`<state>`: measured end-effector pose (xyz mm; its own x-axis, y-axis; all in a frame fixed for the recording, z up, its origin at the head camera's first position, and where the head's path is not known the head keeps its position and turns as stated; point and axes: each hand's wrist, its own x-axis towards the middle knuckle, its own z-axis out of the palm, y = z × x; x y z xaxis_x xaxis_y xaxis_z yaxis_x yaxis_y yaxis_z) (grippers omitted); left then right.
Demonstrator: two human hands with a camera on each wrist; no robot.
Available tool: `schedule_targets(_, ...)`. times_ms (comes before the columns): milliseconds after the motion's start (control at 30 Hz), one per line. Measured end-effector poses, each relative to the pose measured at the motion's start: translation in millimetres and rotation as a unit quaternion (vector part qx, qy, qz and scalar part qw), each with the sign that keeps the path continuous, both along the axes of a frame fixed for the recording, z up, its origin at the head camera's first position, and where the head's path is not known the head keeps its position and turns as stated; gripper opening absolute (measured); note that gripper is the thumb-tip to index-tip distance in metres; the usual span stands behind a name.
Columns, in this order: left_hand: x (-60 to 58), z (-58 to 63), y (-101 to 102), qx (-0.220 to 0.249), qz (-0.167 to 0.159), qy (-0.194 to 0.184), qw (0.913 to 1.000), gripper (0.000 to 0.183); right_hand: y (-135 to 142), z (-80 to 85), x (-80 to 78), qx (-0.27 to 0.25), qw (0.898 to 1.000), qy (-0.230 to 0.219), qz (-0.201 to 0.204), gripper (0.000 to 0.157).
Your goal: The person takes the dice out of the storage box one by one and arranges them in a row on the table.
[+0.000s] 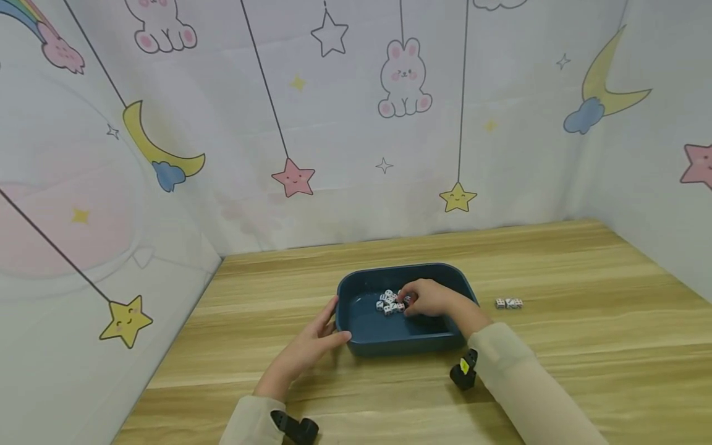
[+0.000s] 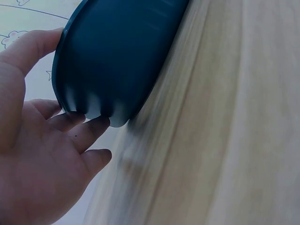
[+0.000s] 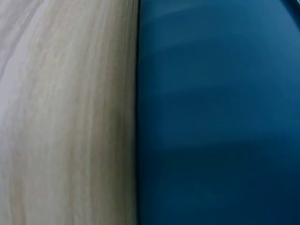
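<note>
A dark blue rectangular tray (image 1: 384, 347) sits on the table, a cluster of small white dice (image 1: 389, 301) inside it. My left hand (image 1: 308, 343) rests at the tray's left end, thumb at the rim by the near corner. In the left wrist view the other fingers (image 2: 91, 131) touch the outer end wall, loosely spread. My right hand (image 1: 431, 298) reaches over the tray's right side, fingers curled down at the right edge of the cluster. A die (image 1: 408, 300) shows between its thumb and index finger. The right wrist view holds only tray wall (image 3: 215, 112) and wood.
Right of the tray, a short row of dice (image 1: 508, 303) lies on the wooden table (image 1: 556, 266). A white cloth backdrop (image 1: 356, 123) with printed stars, moons and rabbits stands behind the table and along both sides.
</note>
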<state>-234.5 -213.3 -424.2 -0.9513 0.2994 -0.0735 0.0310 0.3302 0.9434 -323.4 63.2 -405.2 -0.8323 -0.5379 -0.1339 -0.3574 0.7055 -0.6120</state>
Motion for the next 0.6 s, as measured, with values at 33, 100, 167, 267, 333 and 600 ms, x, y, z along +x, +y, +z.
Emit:
schedule_targets(33,0.2,0.3,0.0,-0.001,0.001,0.0,1.0,0.081,0.0,-0.2,0.0,0.001,1.0,0.001,0.0,0.021)
schedule_targets(100,0.5,0.7,0.0,-0.003,0.001,0.0,1.0,0.081,-0.2,-0.1,0.5,0.0,1.0,0.001,0.001,0.017)
schedule_targets(167,0.6,1.1,0.2,-0.003,0.001,0.0,1.0,0.081,-0.2,0.2,1.0,-0.002,1.0,0.001,0.002,0.014)
schedule_targets(267,0.4,1.2,0.2,-0.002,0.0,-0.001,1.0,0.081,-0.8,0.5,2.1,-0.006,1.0,0.0,0.005,0.012)
schedule_targets(333,0.0,1.1,0.1,0.0,-0.001,-0.002,1.0,0.081,-1.4,0.7,2.8,-0.008,1.0,0.0,0.006,0.012)
schedule_targets(600,-0.5,0.7,-0.1,-0.003,-0.004,-0.001,1.0,0.082,-3.0,2.1,5.8,0.003,1.0,0.001,0.006,0.013)
